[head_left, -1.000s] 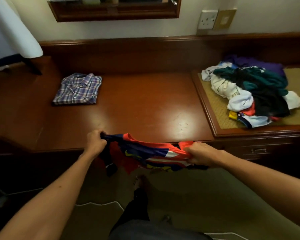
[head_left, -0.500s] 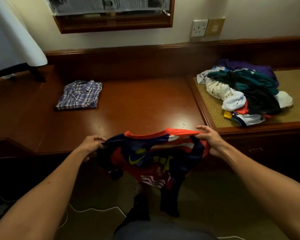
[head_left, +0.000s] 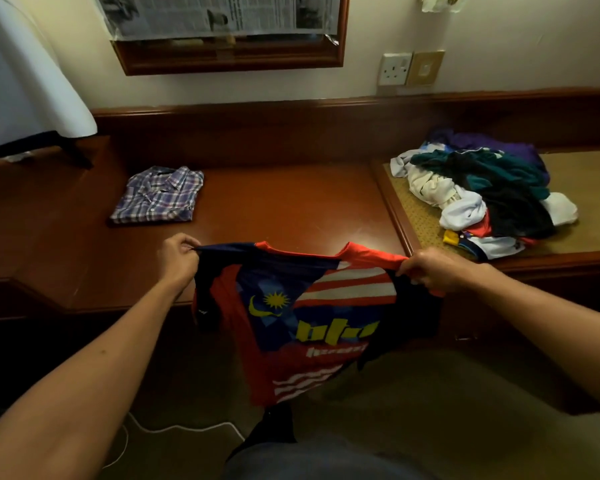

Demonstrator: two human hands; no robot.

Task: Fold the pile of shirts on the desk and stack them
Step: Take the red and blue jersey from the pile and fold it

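I hold a red and navy jersey (head_left: 305,320) with a flag print spread out by its shoulders, hanging in front of the wooden desk (head_left: 291,209). My left hand (head_left: 177,259) pinches its left shoulder. The right shoulder is gripped by my right hand (head_left: 430,271). The jersey's lower part hangs below the desk's front edge. A folded plaid shirt (head_left: 158,195) lies flat on the desk at the left. A loose pile of shirts (head_left: 489,192) in white, teal, black and purple sits on the woven mat at the right.
A woven mat (head_left: 420,216) in a raised wooden frame covers the desk's right part. A white lampshade (head_left: 25,81) stands at the far left. A framed mirror (head_left: 229,32) and a wall socket (head_left: 395,68) hang behind. A white cable (head_left: 174,431) lies on the floor.
The jersey went from bunched between my hands to spread wide and lifted by its shoulders. My hands moved apart and up, level with the desk's front edge.
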